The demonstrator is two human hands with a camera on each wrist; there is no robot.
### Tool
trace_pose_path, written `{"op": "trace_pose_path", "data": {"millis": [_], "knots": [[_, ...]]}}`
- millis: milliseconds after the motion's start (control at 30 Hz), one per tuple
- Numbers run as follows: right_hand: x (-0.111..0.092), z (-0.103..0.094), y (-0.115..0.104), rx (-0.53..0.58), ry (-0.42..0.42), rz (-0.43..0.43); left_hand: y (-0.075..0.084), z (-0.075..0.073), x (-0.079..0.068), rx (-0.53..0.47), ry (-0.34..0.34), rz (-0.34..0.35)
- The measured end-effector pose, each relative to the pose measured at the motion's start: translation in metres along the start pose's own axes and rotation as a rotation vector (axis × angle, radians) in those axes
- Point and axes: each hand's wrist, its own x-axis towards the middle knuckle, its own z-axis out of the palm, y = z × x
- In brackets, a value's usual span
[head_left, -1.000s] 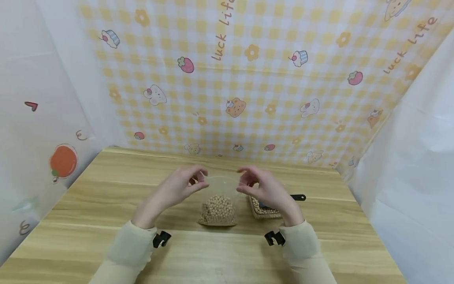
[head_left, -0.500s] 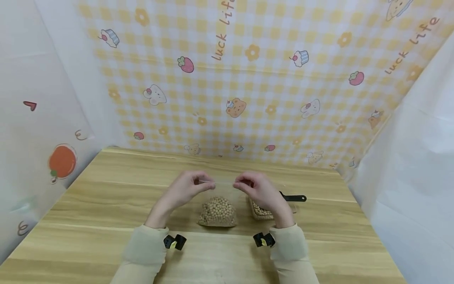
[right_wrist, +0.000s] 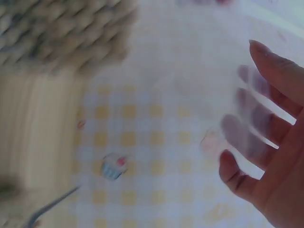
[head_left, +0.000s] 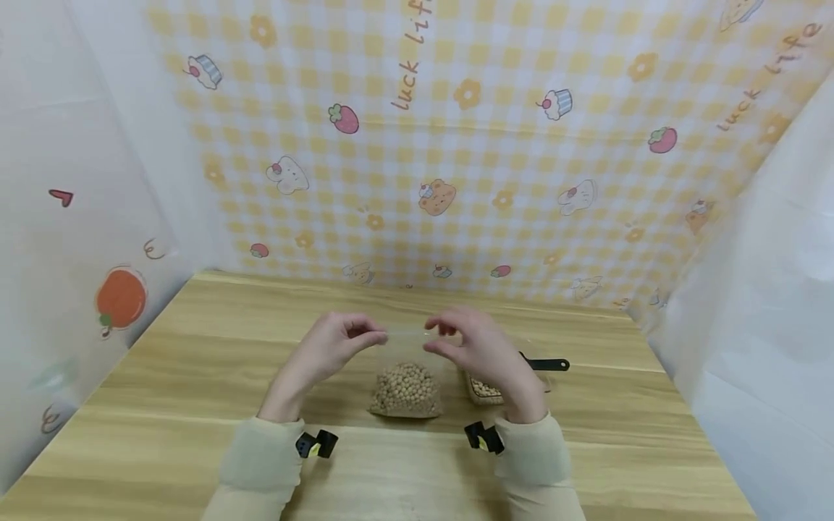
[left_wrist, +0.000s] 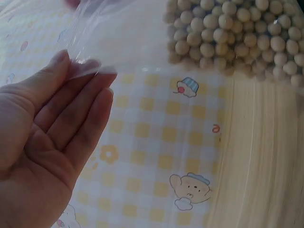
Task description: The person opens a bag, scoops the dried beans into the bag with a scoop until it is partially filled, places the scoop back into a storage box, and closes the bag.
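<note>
A clear plastic zip bag (head_left: 405,391) stands upright on the table, its lower part filled with round beige beans (left_wrist: 232,35). My left hand (head_left: 332,344) pinches the top edge of the bag at its left corner, thumb against fingertips. At the top right corner, my right hand (head_left: 476,344) has its thumb apart from its fingers. Some of those fingers (right_wrist: 242,130) show through the clear film in the right wrist view, which is blurred.
Right of the bag, partly behind my right hand, is a clear box (head_left: 483,399) of the same beans. A scoop's black handle (head_left: 547,364) sticks out over its right side. A patterned cloth (head_left: 417,145) hangs behind the wooden table (head_left: 247,311).
Both hands first had thumb and fingers apart at the bag's mouth, then closed on its top edge. The left still pinches; the right has spread its thumb and fingers apart again.
</note>
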Motion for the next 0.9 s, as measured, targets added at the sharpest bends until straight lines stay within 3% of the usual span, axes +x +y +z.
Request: {"op": "trace_pose_path", "data": {"millis": [167, 367, 633, 900], "knots": [[0.017, 0.007, -0.021, -0.141, -0.086, 0.006, -0.002, 0.005, 0.001, 0.004, 0.037, 0.005], [0.033, 0.016, -0.027, -0.166, -0.100, -0.025, -0.004, 0.006, 0.002, 0.012, 0.065, 0.067], [0.039, 0.023, -0.032, -0.189, -0.072, -0.034, -0.005, 0.002, 0.000, -0.051, 0.031, 0.088], [0.041, 0.029, -0.031, -0.195, -0.031, -0.062, -0.003, -0.003, -0.001, -0.007, -0.034, 0.116]]}}
